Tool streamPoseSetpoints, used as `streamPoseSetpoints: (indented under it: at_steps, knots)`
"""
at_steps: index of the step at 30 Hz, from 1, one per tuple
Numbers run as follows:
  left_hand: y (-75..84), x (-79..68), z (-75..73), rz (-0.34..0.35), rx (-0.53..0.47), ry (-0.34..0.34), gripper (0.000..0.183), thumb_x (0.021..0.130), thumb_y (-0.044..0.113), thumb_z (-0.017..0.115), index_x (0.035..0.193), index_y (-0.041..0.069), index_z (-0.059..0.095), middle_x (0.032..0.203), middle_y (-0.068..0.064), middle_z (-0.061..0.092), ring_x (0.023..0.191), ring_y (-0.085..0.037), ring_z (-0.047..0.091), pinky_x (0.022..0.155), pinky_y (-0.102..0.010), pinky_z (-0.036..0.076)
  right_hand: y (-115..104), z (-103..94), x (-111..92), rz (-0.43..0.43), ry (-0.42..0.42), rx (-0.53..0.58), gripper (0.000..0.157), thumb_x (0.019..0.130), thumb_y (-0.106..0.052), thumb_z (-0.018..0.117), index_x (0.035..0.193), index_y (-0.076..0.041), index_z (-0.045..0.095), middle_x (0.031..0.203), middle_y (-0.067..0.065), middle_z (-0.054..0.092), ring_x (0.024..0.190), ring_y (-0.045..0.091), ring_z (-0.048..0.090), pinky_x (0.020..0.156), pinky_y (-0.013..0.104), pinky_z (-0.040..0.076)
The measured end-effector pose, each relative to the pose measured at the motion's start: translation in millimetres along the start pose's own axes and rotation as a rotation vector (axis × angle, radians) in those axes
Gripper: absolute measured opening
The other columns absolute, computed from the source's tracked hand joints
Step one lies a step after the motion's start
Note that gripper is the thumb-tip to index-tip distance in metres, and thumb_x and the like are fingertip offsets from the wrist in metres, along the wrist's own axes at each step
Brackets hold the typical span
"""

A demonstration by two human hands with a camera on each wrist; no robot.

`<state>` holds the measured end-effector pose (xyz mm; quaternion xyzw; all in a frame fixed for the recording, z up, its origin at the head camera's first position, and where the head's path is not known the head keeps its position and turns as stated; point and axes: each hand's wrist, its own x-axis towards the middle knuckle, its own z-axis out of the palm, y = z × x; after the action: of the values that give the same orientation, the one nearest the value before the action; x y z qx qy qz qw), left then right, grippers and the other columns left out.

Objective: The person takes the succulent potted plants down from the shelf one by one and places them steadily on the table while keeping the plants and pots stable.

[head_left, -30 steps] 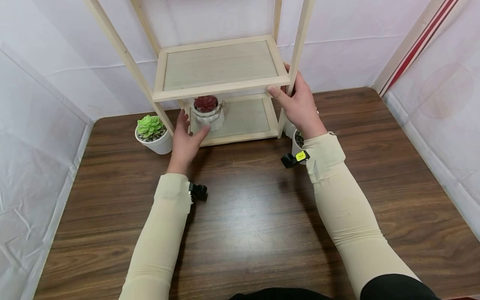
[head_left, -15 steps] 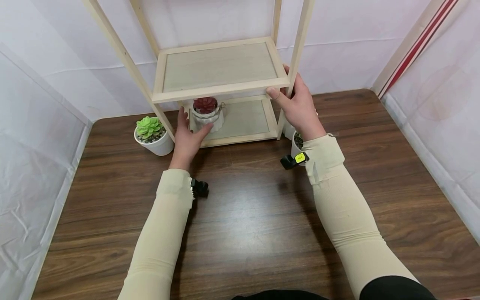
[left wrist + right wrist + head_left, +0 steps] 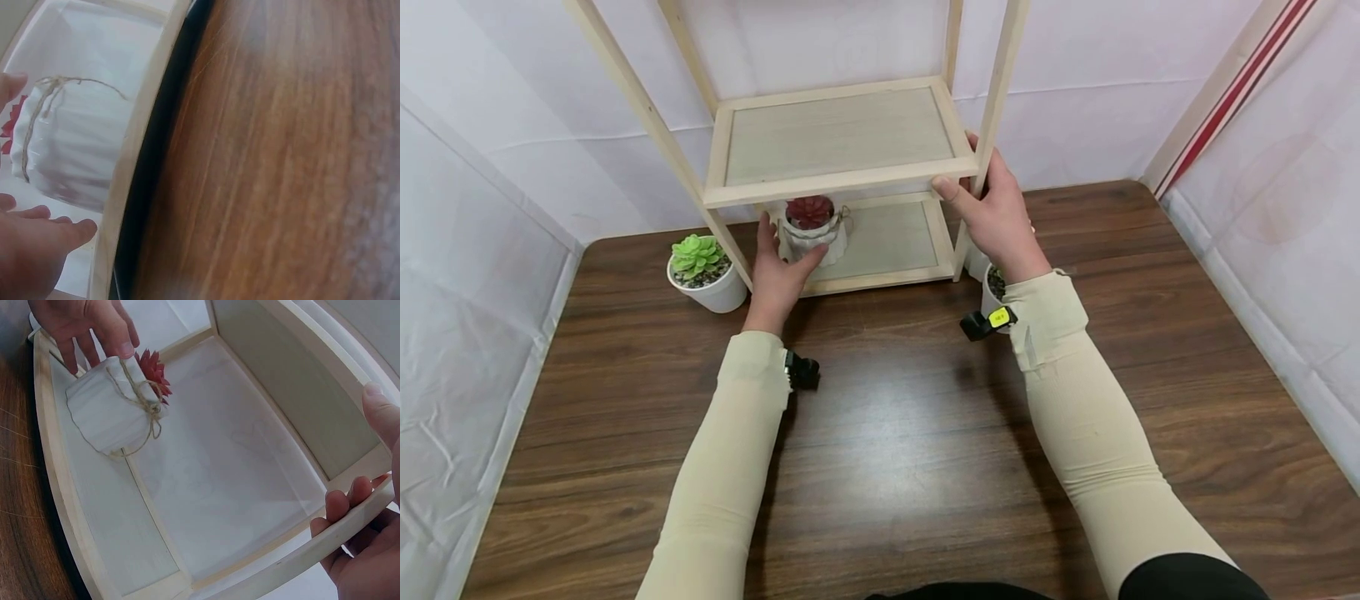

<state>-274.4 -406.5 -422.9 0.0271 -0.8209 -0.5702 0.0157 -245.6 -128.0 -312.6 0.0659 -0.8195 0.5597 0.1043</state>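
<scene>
A white pot (image 3: 820, 242) with a red succulent (image 3: 810, 212) and a twine bow stands on the left of the wooden rack's lower shelf (image 3: 895, 237). My left hand (image 3: 777, 279) is beside it, thumb and fingers spread around its left and front. In the left wrist view, a small gap shows between the fingers (image 3: 81, 232) and the white pot (image 3: 75, 147). My right hand (image 3: 1000, 212) grips the front right post of the wooden rack (image 3: 842, 182), thumb on the upper shelf's front corner. In the right wrist view, its fingers curl round that post (image 3: 300, 553).
A green succulent in a white pot (image 3: 707, 275) stands left of the rack. Another white pot (image 3: 992, 287) is partly hidden behind my right wrist. The rack stands at the back of the brown wooden table (image 3: 887, 417), near white sheeting (image 3: 1075, 100).
My left forearm has shifted slightly forward and right, its hand staying beside the red succulent's pot. My right hand keeps its grip on the rack. The head view has shifted slightly.
</scene>
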Motion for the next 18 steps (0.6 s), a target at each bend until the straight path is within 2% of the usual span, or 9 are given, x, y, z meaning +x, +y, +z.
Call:
streamPoseSetpoints:
  at_steps: [12, 18]
  knots:
    - [-4.2, 8.4, 3.0, 0.012, -0.081, -0.015, 0.103, 0.072, 0.051, 0.07, 0.144, 0.036, -0.001, 0.152, 0.001, 0.011, 0.14, -0.019, 0.015, 0.111, -0.035, 0.023, -3, 0.4, -2, -0.009, -0.004, 0.006, 0.07, 0.084, -0.037, 0.063, 0.143, -0.023, 0.027, 0.073, 0.002, 0.036, 0.069, 0.017, 0.035, 0.07, 0.03, 0.035]
    - [-5.2, 11.3, 2.9, 0.011, -0.079, -0.015, 0.103, 0.071, 0.051, 0.071, 0.144, 0.037, -0.001, 0.152, 0.0, 0.011, 0.141, -0.019, 0.014, 0.111, -0.034, 0.023, 8, 0.6, 3, -0.013, 0.002, 0.011, 0.071, 0.082, -0.04, 0.064, 0.142, -0.029, 0.027, 0.073, 0.002, 0.037, 0.069, 0.019, 0.036, 0.069, 0.031, 0.035]
